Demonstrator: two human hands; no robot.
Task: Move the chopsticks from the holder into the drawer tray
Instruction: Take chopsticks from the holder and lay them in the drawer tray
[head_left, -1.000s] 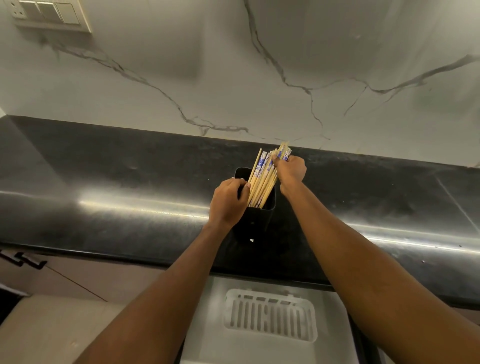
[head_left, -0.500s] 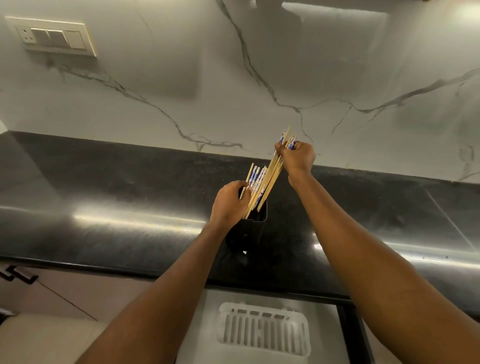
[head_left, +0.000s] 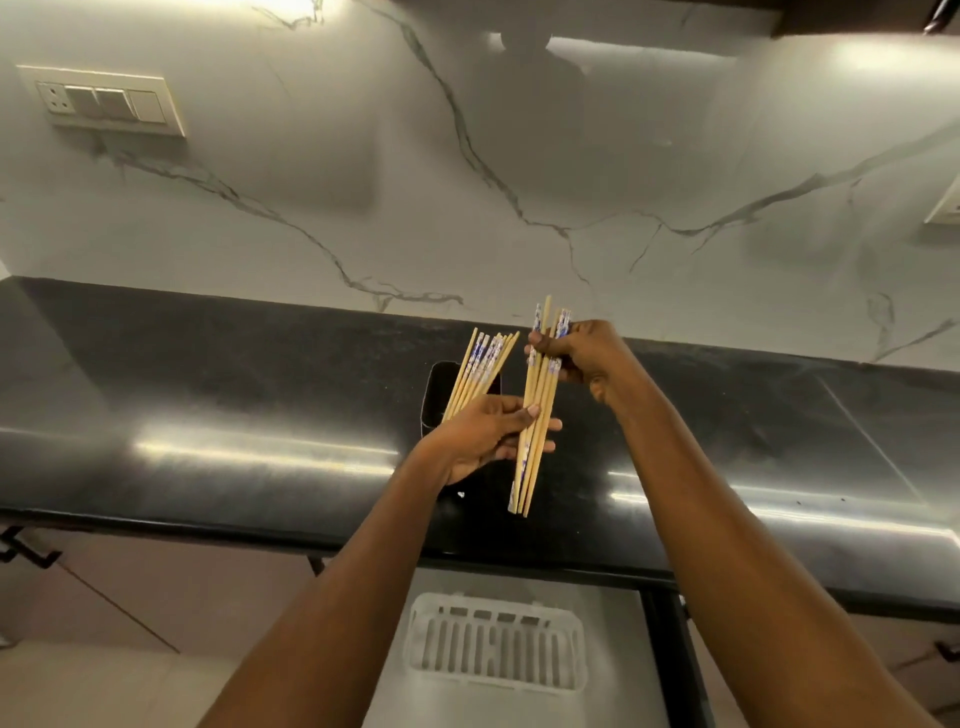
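Observation:
My right hand (head_left: 582, 353) grips the top of a bundle of wooden chopsticks (head_left: 537, 415) with blue-patterned ends. The bundle hangs clear of the black holder (head_left: 435, 395) and just to its right, above the dark counter. My left hand (head_left: 480, 439) is in front of the holder, its thumb on the bundle's middle and its fingers behind it. Several more chopsticks (head_left: 480, 366) lean to the right inside the holder. Below the counter edge lies the white slotted drawer tray (head_left: 493, 647), in an open drawer.
The black counter (head_left: 208, 405) runs left to right under a white marble wall. A switch plate (head_left: 104, 104) is high on the left wall. A black drawer handle (head_left: 26, 551) sticks out at the lower left, beside the cabinet fronts.
My right hand has pulled a bundle of chopsticks up and out of the holder and brought it to the right. My left hand let go of the holder and moved onto the bundle.

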